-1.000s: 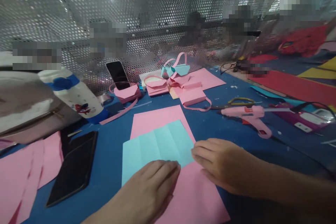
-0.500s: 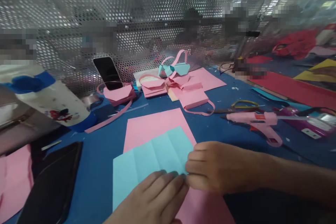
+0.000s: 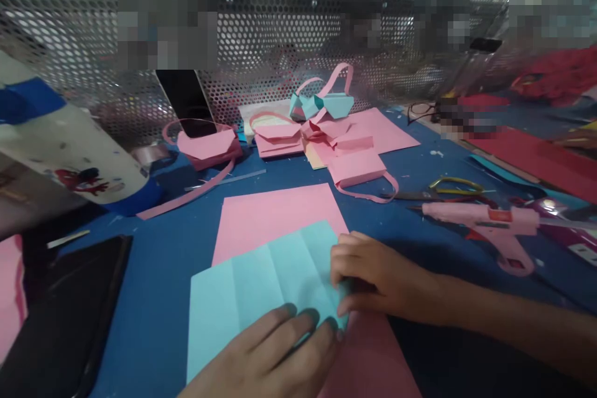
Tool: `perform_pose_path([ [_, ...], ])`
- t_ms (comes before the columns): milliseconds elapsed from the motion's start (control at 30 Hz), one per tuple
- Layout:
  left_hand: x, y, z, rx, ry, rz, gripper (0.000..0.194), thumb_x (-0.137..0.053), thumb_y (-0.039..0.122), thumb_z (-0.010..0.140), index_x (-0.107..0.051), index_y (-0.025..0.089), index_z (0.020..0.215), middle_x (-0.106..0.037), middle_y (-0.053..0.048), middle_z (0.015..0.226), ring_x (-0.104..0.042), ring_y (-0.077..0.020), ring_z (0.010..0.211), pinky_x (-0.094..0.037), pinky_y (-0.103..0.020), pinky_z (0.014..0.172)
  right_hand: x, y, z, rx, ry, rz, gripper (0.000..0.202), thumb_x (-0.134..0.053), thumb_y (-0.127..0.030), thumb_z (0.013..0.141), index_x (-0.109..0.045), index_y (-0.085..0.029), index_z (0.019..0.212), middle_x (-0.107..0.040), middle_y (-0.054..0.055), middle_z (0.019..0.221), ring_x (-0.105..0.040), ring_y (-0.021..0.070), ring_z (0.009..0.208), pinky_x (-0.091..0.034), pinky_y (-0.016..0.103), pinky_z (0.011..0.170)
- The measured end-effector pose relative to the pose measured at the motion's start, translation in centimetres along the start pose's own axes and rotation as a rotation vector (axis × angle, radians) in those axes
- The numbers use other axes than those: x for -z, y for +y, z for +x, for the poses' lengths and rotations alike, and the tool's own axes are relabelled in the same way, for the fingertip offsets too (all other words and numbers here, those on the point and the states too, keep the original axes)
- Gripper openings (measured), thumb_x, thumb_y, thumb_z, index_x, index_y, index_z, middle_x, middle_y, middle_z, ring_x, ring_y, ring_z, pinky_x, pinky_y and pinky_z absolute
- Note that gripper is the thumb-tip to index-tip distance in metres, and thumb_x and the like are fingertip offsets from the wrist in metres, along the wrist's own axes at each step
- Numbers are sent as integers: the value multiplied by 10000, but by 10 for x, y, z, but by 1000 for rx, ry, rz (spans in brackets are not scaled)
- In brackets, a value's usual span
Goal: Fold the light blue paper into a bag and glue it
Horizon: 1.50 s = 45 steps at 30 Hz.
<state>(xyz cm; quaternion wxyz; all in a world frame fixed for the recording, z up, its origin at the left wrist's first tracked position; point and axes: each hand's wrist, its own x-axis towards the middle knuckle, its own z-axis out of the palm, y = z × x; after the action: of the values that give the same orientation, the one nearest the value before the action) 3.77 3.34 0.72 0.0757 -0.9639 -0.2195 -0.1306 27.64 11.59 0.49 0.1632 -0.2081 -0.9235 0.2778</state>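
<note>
Head view: the blue sheet (image 3: 259,286), marked by roughly parallel creases, is set at a slant over the pink sheet (image 3: 280,217) on the table (image 3: 156,273), in front of the wearer. Its lower right corner is worked by both hands. The left hand (image 3: 284,357) is laid across the lower edge with its fingers slightly parted and bent down at the tips; its thumb is hidden, so whether paper is gripped cannot be told. The right hand (image 3: 368,273) is placed at the right edge, part closed, fingers curled and thumb set apart below; whether the edge is pinched between them cannot be told.

For good handling, the sheet is best steadied by the left fingers close to the crease being worked, with the right edge aligned before pressure is applied. Pressure should be run evenly along the full crease, and slipping on the loose pink sheet should be guarded against.

Beyond the sheets, a pink bag (image 3: 357,166) is placed. To the right, the glue gun (image 3: 485,219) is laid near the scissors (image 3: 457,185); its tip should be avoided, as heat must be assumed. To the left, a dark tablet-like slab (image 3: 69,317) is laid flat.
</note>
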Motion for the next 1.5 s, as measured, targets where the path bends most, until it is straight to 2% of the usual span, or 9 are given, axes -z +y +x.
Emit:
perform_pose_path([
  [100,-2,2,-1,14,3,-20,345,-341,161,1045,-598,173,1275,-660,41,1234,-560,-157,1068,-407,-301,987,-3,-1,1,-59,10,6,445,-450,-600,931,-565,-175,865,-568,7,823,-471,167,788,-342,303,762],
  [233,-8,3,-1,54,44,-45,304,-408,193,1034,-605,176,1264,-681,47,1166,-561,-138,1058,-412,-283,999,-7,1,1,-45,-16,-36,479,-412,-627,930,-583,-184,872,-562,9,835,-457,176,803,-322,309,754],
  [333,-9,4,-1,75,62,-48,299,-423,187,1028,-607,184,1263,-701,69,1088,-557,-129,1043,-379,-285,1018,-5,2,0,-48,-17,-41,441,-462,-603,924,-596,-185,884,-560,6,841,-458,173,807,-326,307,766],
  [567,-3,5,-1,33,18,-22,327,-370,187,1044,-601,195,1275,-695,76,1135,-544,-141,1069,-368,-319,999,10,2,-3,-7,-128,193,186,-624,-360,930,-682,-208,839,-604,-25,810,-528,131,816,-346,288,818],
  [767,-2,5,-1,23,8,0,347,-350,166,1038,-608,201,1269,-689,68,1163,-540,-149,1089,-384,-324,989,11,1,-4,73,-136,160,122,-633,-231,928,-728,-231,852,-605,-20,827,-522,127,826,-347,278,820],
  [933,1,5,0,25,-31,-16,341,-375,204,1036,-584,191,1305,-675,29,1178,-555,-158,1073,-418,-308,989,10,-6,-3,-2,-180,99,100,-617,-261,936,-668,-200,876,-599,-10,832,-510,153,844,-351,301,840],
  [1167,-4,6,2,35,-13,-29,343,-364,185,1034,-592,196,1290,-676,50,1196,-556,-172,1071,-384,-325,1000,7,-12,-2,-123,-117,8,260,-678,-421,871,-594,-181,923,-562,21,917,-488,191,872,-359,342,845],
  [1400,0,7,1,51,-16,-43,316,-419,223,1024,-595,196,1285,-680,48,1169,-552,-167,1060,-403,-317,994,2,-16,-2,-132,-148,-129,261,-600,-437,916,-556,-180,926,-531,54,986,-436,227,916,-359,363,812],
  [1500,2,7,0,52,-34,-42,312,-427,241,1026,-584,208,1294,-654,45,1241,-545,-165,1099,-373,-315,1034,0,-15,-3,-120,-137,-138,274,-591,-450,918,-556,-178,935,-528,56,991,-430,230,914,-354,369,807],
])
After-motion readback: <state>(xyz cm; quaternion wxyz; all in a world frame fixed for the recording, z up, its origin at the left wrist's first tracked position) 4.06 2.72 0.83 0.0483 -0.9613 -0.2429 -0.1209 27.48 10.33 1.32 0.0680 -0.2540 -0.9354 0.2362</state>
